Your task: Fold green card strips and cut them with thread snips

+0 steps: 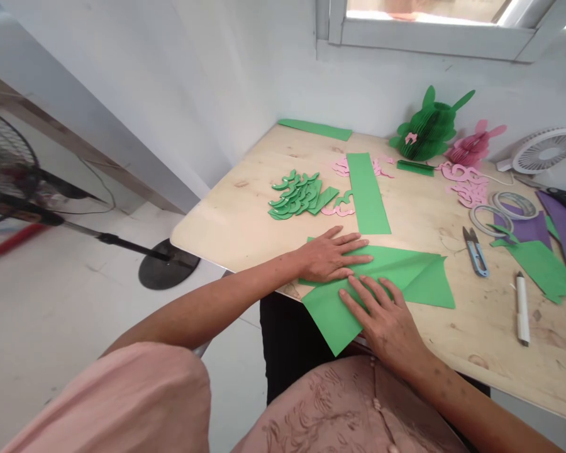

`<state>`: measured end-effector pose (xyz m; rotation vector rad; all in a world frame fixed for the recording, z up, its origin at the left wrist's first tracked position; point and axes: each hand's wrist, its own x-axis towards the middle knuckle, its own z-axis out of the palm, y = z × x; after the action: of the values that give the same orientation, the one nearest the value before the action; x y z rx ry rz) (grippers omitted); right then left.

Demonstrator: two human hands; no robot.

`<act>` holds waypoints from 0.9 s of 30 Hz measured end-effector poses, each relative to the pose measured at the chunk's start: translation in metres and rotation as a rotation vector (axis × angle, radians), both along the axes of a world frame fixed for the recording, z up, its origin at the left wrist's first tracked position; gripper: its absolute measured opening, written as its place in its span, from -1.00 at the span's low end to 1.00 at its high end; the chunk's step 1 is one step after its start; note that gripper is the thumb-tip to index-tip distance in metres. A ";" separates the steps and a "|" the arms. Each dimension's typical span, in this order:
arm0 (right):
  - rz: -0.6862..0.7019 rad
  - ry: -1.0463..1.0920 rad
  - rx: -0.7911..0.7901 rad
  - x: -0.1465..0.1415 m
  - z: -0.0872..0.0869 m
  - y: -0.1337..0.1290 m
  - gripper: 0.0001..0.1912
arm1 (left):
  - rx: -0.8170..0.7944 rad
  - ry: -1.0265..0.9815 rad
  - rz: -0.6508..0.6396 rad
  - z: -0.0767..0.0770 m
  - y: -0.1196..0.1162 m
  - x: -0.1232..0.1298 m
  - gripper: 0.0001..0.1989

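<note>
Work surface: wooden table (219,217), light-coloured, in front of the person.
Workpiece: green sheet (332,318), folded over on itself at the near edge of the table, below both hands; one near corner projects past the edge.
Left hand (327,255): palm down, fingers extended and slightly spread, pointing right; lies flat on the left part of the sheet; nothing gripped.
Right hand (389,318): fingers apart and slightly bent, fingertips touching the upper layer of the sheet, just near of the left fingertips; nothing visibly gripped.
Sheet-to-hand position: beneath the left palm and fingers; beneath the right fingertips, extending right and far beyond them.
Green strip (370,195): flat, just beyond the far edge of the sheet.
Green cut pieces (292,200): heaped to the left of the strip, far of the left hand.
Right-side tools: blue snips (477,257), tips pointing far; white marker (522,308), nearer and further right.
Tape rolls (526,216): two, lying beyond the snips, one partly overlapping the other.
Far side: green paper figure (424,135) left of the smaller pink paper figure (471,148).
</note>
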<state>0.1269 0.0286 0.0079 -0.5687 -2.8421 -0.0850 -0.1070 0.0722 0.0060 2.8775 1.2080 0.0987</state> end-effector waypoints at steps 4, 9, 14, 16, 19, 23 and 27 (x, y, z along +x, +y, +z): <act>-0.003 -0.011 0.013 0.001 0.000 -0.001 -0.48 | -0.015 -0.002 -0.002 0.002 0.000 0.000 -0.50; -0.006 -0.007 0.010 0.001 0.000 -0.003 -0.47 | -0.016 -0.008 0.000 0.001 0.000 0.001 -0.50; -0.009 -0.007 0.008 0.000 0.000 -0.005 -0.51 | -0.003 -0.007 0.001 0.001 -0.001 0.001 -0.50; -0.005 -0.012 0.007 0.001 0.000 -0.006 -0.51 | 0.003 -0.007 0.004 0.001 -0.001 0.001 -0.51; -0.007 -0.025 0.008 0.003 0.001 -0.007 -0.50 | 0.009 -0.007 0.010 0.001 -0.001 0.001 -0.51; -0.009 -0.012 0.011 0.002 0.002 -0.008 -0.52 | 0.006 -0.007 0.013 0.002 -0.002 0.002 -0.50; -0.005 -0.017 0.021 0.002 0.003 -0.008 -0.53 | -0.008 0.005 0.020 0.003 -0.002 0.002 -0.50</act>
<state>0.1285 0.0207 0.0112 -0.5740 -2.8526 -0.1213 -0.1049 0.0704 0.0092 2.8605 1.2359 0.0875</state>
